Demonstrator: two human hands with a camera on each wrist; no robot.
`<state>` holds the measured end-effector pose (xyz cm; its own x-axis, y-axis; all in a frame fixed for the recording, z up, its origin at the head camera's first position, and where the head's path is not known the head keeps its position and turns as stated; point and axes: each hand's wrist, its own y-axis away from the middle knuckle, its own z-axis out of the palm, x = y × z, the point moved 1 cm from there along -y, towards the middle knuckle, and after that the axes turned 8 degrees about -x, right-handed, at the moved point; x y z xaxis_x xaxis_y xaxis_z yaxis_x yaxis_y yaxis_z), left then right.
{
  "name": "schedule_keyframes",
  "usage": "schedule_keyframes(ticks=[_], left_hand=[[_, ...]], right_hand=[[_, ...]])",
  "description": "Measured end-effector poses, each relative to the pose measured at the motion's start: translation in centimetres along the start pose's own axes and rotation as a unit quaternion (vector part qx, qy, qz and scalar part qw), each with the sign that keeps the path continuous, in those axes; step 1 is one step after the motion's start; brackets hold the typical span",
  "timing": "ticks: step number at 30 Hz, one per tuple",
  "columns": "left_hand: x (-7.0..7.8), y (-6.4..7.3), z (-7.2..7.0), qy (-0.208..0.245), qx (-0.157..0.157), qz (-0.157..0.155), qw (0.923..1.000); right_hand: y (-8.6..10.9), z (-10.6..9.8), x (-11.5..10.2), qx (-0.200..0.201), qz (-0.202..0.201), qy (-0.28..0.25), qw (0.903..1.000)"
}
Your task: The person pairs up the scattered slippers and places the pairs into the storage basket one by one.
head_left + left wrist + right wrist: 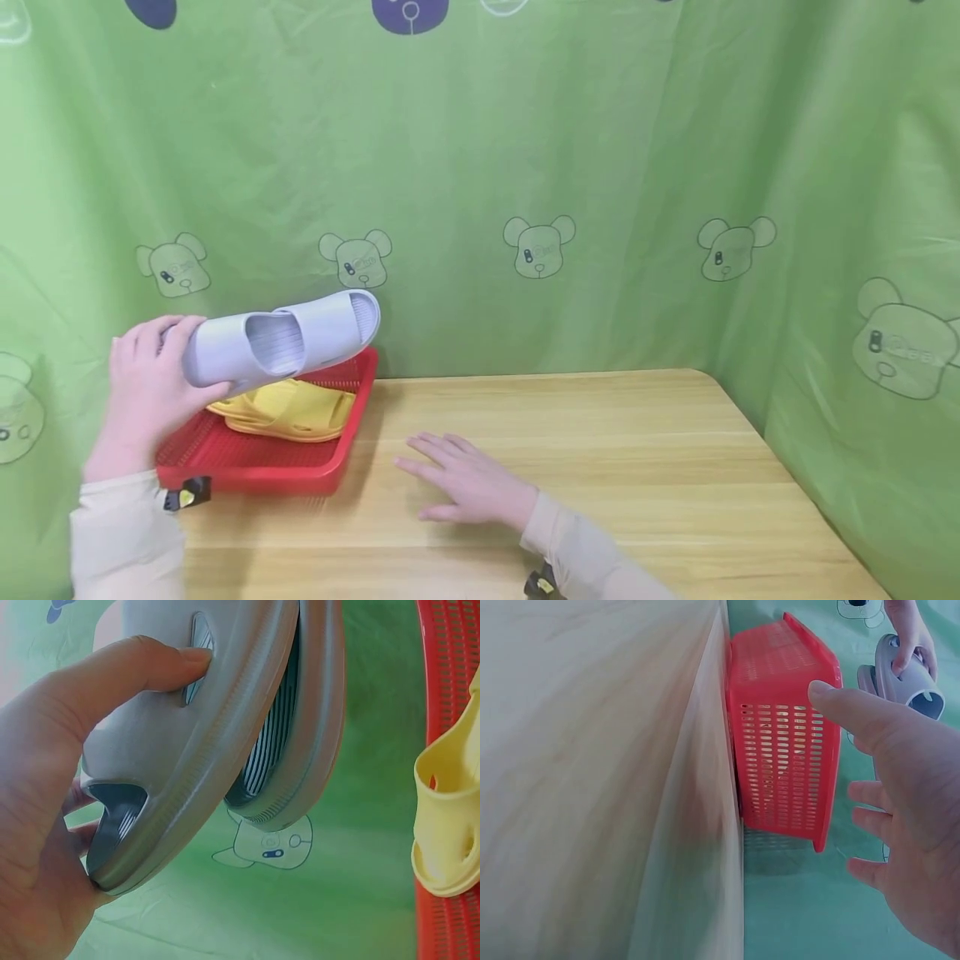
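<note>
My left hand (pixel 146 387) grips a pair of pale lavender-grey slide slippers (pixel 326 332) by one end, in the air over a red basket (pixel 258 478). Seen from the left wrist, the thumb hooks at an opening of the nearer slipper (pixel 142 742), and the second slipper (pixel 322 735) lies against it sole side. Inside the basket lie yellow slippers (pixel 296 410), partly covered by the raised pair. My right hand (pixel 476 483) hovers above the table to the right of the basket, fingers spread, holding nothing.
The wooden table (pixel 600 467) extends to the right of the basket. Green curtain (pixel 600 125) printed with bear faces hangs behind and at both sides. The basket's perforated wall (pixel 784 769) fills the middle of the right wrist view.
</note>
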<state>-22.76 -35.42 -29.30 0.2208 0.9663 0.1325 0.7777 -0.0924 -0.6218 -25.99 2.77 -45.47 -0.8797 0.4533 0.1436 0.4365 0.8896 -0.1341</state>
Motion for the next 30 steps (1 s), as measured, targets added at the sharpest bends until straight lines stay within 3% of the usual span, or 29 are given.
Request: schedule_keyframes(ticks=[11, 20, 26, 30], left_hand=[[-1.2, 0.2, -0.6, -0.019, -0.044, -0.013, 0.9988], [-2.1, 0.6, -1.2, -0.041, -0.053, 0.008, 0.9977], [-2.7, 0.7, -1.7, -0.061, -0.036, 0.032, 0.9969], [-2.9, 0.8, -2.1, -0.074, -0.044, 0.032, 0.9958]], right_hand=[[-2.0, 0.1, -0.4, -0.018, -0.003, -0.020, 0.9996], [-3.7, 0.1, -0.7, -0.023, -0.012, -0.028, 0.9993], [-5.0, 0.2, -0.6, -0.031, -0.012, -0.028, 0.9991], [-5.8, 0.2, -0.6, -0.031, -0.013, -0.034, 0.9989]])
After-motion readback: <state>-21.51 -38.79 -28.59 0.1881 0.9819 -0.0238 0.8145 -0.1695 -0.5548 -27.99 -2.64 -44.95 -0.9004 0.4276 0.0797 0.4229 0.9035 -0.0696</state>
